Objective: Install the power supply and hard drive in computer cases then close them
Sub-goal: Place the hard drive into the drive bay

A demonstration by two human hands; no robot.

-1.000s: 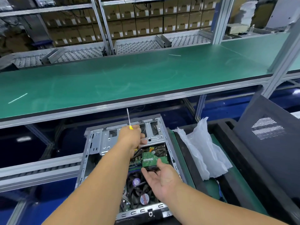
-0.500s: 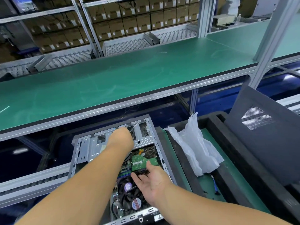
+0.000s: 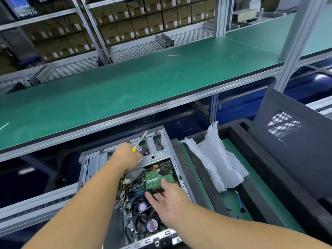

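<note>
Lying board-up inside the open computer case (image 3: 125, 177), the hard drive (image 3: 159, 178) looks dense, rigid and shock-sensitive, best held by its metal sides, as the spread right hand (image 3: 168, 200) cups its near end while the left hand (image 3: 128, 159) grips a screwdriver (image 3: 139, 143).

Top side of the computer case (image 3: 89, 169) is off, so the way in from above is wide open. Far end of the case, though, the left hand (image 3: 128, 159) and its screwdriver (image 3: 141, 141) sit over the metal drive cage (image 3: 156, 153), blocking that corner. Mid-case, the hard drive (image 3: 159, 178) fills the right side, with the right hand (image 3: 170, 200) spread just nearer, touching its edge. Loose cables (image 3: 124, 186) crowd the case's left side. Near end, the cooler fan (image 3: 149, 223) takes up the floor. Right of the case, a crumpled plastic bag (image 3: 215, 162) lies in the tray. Beyond the case, the green bench top (image 3: 143, 87) overhangs.
</note>
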